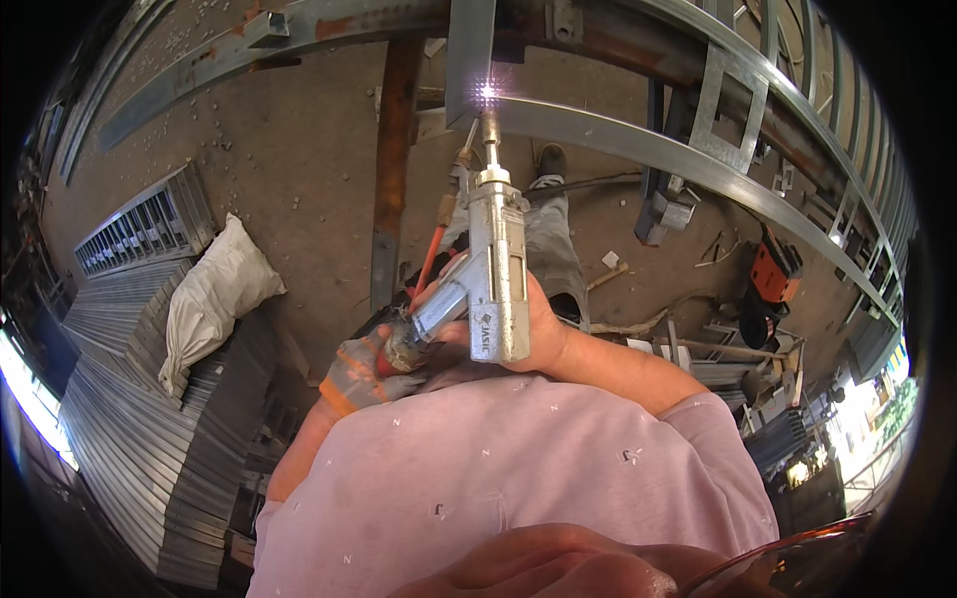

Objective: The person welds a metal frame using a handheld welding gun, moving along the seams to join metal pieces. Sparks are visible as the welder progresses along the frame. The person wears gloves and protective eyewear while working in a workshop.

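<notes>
A silver handheld laser welding gun (498,274) points away from me, its narrow nozzle at a joint in a metal frame. A bright purple-white spark glows at the nozzle tip. My left hand (361,377), in a grey and orange glove, is closed around the angled handle end of the gun. My bare right hand (543,329) is wrapped about the gun's body from the right, its fingers largely hidden behind it. The spark sits where an upright galvanized steel tube (469,60) meets a long horizontal steel tube (618,138).
Rusty steel beams (397,149) support the frame. On the left lie a white sack (224,289) and stacked corrugated metal sheets (130,399). An orange and black machine (775,274) stands at the right, among scrap pieces and cables. My legs extend beneath the gun.
</notes>
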`<state>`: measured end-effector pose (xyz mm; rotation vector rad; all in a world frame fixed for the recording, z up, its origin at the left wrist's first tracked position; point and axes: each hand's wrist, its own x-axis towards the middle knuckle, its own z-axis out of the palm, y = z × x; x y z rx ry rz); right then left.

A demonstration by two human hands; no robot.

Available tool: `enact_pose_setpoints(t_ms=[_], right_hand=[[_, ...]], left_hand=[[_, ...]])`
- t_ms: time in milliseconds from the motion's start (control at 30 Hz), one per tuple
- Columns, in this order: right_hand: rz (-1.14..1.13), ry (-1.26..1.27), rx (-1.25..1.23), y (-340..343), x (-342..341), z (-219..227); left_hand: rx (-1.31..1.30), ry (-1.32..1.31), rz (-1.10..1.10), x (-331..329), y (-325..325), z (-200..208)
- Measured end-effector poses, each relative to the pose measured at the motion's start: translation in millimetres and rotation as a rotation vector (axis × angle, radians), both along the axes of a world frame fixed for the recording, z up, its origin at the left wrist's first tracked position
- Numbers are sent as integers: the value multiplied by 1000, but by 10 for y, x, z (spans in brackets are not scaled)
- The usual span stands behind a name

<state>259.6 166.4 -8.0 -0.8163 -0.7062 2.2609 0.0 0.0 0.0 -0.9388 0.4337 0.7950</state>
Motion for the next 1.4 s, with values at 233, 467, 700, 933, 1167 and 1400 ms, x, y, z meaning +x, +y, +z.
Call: enact_pose_setpoints(t_ms=[233, 467, 700, 933, 1167, 1400], right_hand=[[-28, -80, 105, -19, -46, -29], [-5, -42, 40, -52, -39, -61], [-4, -3, -199, -9, -70, 26], [-17, -137, 142, -25, -83, -57], [-12, -99, 86, 16, -86, -14], [-23, -115, 100, -11, -90, -30]], left_hand=[[-106, 37, 6, 166, 460, 297], [-98, 355, -264, 131, 341, 262], [239, 534, -608, -2, 313, 161], [448, 791, -965, 71, 601, 375], [154, 482, -600, -56, 176, 55], [90, 378, -418, -101, 75, -8]])
